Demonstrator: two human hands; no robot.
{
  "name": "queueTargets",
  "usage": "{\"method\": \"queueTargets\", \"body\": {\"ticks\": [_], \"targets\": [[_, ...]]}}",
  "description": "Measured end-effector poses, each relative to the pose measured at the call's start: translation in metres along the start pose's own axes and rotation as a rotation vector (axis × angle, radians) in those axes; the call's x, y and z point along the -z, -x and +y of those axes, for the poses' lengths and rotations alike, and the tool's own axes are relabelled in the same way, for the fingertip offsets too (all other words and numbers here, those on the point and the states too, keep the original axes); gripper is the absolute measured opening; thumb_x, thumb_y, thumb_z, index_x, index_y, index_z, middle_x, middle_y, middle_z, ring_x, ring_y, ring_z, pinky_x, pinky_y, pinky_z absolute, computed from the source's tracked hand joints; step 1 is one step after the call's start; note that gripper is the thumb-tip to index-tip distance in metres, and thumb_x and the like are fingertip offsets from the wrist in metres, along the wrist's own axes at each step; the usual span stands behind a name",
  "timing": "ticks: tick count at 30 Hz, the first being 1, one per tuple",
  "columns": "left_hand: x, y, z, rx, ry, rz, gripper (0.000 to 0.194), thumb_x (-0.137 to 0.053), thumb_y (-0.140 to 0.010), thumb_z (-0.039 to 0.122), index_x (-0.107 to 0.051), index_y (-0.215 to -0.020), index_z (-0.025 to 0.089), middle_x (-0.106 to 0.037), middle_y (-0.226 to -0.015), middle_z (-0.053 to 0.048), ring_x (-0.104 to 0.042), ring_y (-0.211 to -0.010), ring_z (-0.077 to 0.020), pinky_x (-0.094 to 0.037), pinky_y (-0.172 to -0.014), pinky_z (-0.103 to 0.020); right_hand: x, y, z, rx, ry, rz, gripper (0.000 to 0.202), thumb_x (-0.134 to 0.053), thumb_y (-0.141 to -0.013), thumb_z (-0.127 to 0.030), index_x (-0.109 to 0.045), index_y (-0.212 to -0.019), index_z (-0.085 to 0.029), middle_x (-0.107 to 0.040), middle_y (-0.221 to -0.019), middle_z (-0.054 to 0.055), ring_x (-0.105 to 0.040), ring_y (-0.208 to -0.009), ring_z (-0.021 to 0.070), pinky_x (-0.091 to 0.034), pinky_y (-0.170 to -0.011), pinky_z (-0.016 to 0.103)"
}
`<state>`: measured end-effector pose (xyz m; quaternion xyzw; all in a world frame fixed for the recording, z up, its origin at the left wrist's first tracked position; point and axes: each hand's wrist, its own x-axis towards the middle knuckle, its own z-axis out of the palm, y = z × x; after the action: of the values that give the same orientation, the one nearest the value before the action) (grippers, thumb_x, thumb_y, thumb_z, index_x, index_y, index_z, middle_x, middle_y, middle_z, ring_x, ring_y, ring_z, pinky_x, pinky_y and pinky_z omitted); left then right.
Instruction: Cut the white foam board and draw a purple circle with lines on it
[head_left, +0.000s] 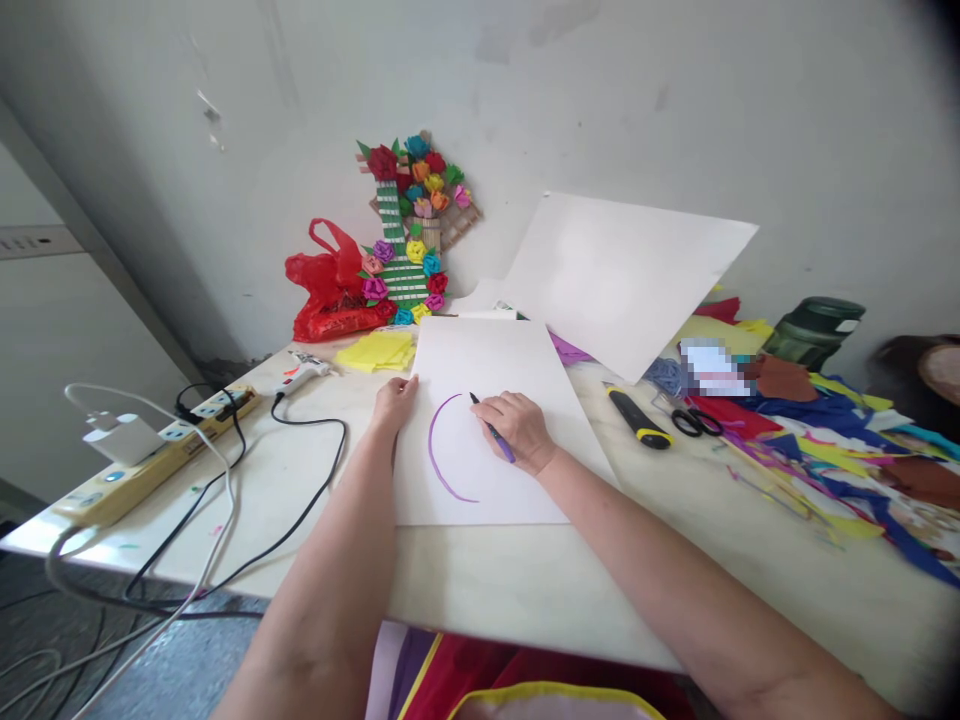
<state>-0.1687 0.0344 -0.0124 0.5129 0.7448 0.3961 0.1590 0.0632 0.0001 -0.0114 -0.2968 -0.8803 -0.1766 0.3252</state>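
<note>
A white sheet of paper or thin board (495, 350) lies on the table before me, with a curved purple line (430, 447) drawn on its left half like an open bracket. My left hand (395, 403) is at the sheet's left edge, closed on that edge; part of its fingers is hidden. On the sheet, my right hand (517, 428) grips a purple marker pen (501, 444). The pen's dark tip points up and left, close to the upper end of the curve; whether it touches the surface I cannot tell.
Left are a power strip (120, 490), cables and a glue gun (304, 372). Yellow paper (379, 350), a red bag (330, 285) and paper-flower decorations (405, 240) stand behind. A large white board (622, 270) leans on the wall. Right: utility knife (639, 418), scissors (697, 422), scraps (840, 450), bottle (814, 335).
</note>
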Motion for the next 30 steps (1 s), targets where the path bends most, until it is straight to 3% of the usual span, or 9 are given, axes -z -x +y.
{"method": "queueTargets", "body": {"ticks": [15,30], "targets": [[-0.0005,-0.0001,-0.0032,-0.047,0.185,0.046,0.038,-0.046,-0.072,0.049,-0.058,-0.071,0.013,-0.054,-0.06,-0.001,-0.048,-0.058,-0.0131,-0.035,-0.053,-0.023,0.0009,-0.0033,-0.0015,-0.01,-0.016,-0.071,0.025,-0.037,-0.088,-0.021,-0.058,-0.101,-0.021,-0.061,-0.086,0.004,-0.047,-0.08,0.0154,-0.033,-0.069,0.027],[0.0001,0.0015,-0.0022,-0.042,0.253,0.053,0.039,-0.048,-0.069,0.052,-0.058,-0.071,0.014,-0.054,-0.059,-0.001,-0.048,-0.06,-0.0139,-0.036,-0.056,-0.024,-0.0013,-0.0034,0.002,-0.016,-0.082,-0.088,0.025,-0.037,-0.088,-0.026,-0.056,-0.103,-0.021,-0.06,-0.093,0.004,-0.045,-0.082,0.0161,-0.033,-0.072,0.028]]}}
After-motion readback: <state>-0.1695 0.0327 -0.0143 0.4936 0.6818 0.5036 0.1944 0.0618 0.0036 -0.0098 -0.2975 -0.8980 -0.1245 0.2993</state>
